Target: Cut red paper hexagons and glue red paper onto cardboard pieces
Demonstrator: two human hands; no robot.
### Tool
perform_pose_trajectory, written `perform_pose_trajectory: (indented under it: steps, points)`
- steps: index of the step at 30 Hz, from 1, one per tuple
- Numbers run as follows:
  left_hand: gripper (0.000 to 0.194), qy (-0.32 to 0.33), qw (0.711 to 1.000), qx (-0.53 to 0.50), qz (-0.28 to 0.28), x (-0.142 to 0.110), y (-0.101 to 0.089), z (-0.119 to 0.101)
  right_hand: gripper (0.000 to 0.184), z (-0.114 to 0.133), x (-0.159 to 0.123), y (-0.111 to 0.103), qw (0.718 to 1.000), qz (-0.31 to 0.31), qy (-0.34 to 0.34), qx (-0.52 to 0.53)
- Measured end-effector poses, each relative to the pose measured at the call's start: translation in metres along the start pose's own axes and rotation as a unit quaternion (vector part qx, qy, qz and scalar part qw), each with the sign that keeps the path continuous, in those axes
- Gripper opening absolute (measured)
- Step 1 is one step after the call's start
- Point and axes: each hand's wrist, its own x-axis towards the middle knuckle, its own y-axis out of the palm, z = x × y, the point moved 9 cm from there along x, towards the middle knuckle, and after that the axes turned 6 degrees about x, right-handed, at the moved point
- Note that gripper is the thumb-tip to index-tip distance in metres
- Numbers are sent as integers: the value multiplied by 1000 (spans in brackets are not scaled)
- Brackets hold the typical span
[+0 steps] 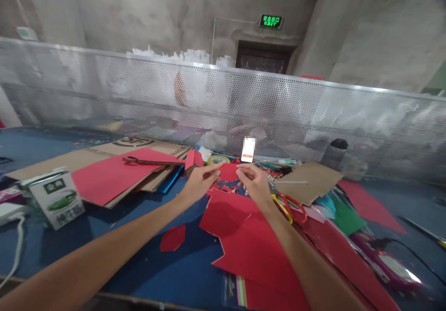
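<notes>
A small red paper piece (229, 173) is held up between my two hands over the middle of the table. My left hand (203, 177) pinches its left edge with thumb and fingers, while my right hand (253, 179) grips the right edge. Below lies a large red sheet (251, 236) with a jagged, cut left side. Another cut red piece (173, 238), many-sided, rests on the blue tabletop to the left. Red scraps (223, 190) are scattered just under my hands. Scissors (291, 208) with red and yellow handles lie beside my right forearm.
At left stand a milk carton (57, 199) and stacked cardboard (94, 155) under a red sheet (114, 174). A phone (248, 150) is propped up behind my hands, near a tape roll (218, 160). A perforated metal panel (156, 88) closes off the back.
</notes>
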Motion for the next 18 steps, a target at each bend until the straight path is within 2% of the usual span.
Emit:
perform_pose_trajectory:
  steps: [6, 18]
  points:
    - [56, 0, 1000, -11, -3, 0, 1, 3, 29, 1, 0, 1, 1000, 0, 5, 7]
    - [48, 16, 1000, 21, 1, 0, -1, 4, 24, -1, 1, 2, 1000, 10, -11, 2]
